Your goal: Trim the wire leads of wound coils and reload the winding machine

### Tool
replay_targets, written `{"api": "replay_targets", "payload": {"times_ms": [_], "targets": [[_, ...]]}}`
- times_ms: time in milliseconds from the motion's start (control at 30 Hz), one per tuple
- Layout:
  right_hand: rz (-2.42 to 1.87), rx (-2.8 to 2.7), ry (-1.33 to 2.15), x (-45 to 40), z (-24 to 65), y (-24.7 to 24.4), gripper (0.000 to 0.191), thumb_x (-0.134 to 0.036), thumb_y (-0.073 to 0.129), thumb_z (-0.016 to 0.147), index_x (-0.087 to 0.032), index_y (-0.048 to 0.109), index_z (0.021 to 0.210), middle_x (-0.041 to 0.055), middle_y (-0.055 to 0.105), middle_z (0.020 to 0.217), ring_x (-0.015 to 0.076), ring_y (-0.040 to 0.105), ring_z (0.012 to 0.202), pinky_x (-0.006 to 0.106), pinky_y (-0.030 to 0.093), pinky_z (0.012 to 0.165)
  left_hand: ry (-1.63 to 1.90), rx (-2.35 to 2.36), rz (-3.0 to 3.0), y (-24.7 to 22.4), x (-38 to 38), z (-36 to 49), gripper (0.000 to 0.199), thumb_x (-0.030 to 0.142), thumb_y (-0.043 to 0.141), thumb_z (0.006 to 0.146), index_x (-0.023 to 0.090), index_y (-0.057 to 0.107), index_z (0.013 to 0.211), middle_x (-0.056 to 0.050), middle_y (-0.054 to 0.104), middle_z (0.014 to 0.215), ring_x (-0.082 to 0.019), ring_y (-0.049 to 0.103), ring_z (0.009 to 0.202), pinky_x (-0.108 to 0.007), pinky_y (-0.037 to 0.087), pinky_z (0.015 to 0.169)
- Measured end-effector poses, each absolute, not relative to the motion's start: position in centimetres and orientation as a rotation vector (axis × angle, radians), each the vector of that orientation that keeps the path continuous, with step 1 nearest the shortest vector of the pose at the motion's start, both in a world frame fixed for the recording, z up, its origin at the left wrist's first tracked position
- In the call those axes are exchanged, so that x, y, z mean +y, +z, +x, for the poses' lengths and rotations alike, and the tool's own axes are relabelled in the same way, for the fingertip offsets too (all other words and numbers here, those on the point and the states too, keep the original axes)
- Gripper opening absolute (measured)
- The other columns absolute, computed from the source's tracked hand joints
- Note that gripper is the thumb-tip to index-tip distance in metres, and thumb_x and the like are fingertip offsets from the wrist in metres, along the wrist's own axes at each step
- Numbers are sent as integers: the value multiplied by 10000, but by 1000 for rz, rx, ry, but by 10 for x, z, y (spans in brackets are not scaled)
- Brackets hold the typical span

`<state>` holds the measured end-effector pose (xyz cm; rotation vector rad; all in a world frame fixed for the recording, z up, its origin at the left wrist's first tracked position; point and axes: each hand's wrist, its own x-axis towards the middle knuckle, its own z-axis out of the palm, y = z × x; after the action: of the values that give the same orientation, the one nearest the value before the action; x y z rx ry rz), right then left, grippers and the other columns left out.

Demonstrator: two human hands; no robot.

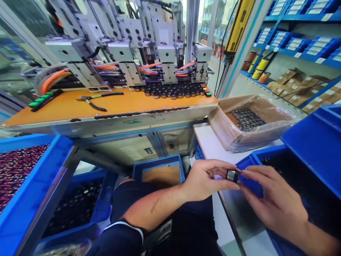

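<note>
My left hand [204, 179] pinches a small black cylindrical part [232, 176] with a shiny metal band between thumb and fingers. From the other side my right hand [274, 199] closes thumb and fingertips about the part's right end; the exact contact is partly hidden. Both hands are above the white side table [213, 149], beside an open blue bin [298, 177] of dark parts. Rows of similar black round parts [173, 91] stand on the orange worktop [138, 105], in front of the machine.
Cutting pliers [98, 97] lie on the worktop beneath machine heads [122, 53]. A plastic-lined carton [226, 133] holds small metallic parts. Blue bins [61, 142] with parts stand at left; a blue crate [135, 170] with cardboard sits below. Shelves [301, 49] rise at right.
</note>
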<state>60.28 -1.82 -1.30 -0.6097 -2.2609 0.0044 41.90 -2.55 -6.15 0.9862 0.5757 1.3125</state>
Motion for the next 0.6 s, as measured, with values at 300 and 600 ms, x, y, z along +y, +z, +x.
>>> {"api": "replay_targets", "payload": {"times_ms": [300, 600], "targets": [[-533, -2294, 63, -16, 609, -20, 472, 0, 662, 866, -189, 612, 1295, 93, 616, 1080, 188, 640, 919, 305, 569, 770, 1260, 553, 962, -57, -31, 415, 475, 327, 920, 580, 124, 755, 976, -49, 771, 811, -178, 755, 757, -337, 638, 807], [-524, -2333, 15, -20, 609, -16, 423, 13, 687, 857, -141, 626, 1246, 101, 624, 1062, 177, 634, 931, 311, 547, 802, 1205, 593, 968, -55, -34, 410, 479, 276, 914, 589, 121, 749, 1010, -33, 757, 794, -185, 751, 794, -325, 630, 794]]}}
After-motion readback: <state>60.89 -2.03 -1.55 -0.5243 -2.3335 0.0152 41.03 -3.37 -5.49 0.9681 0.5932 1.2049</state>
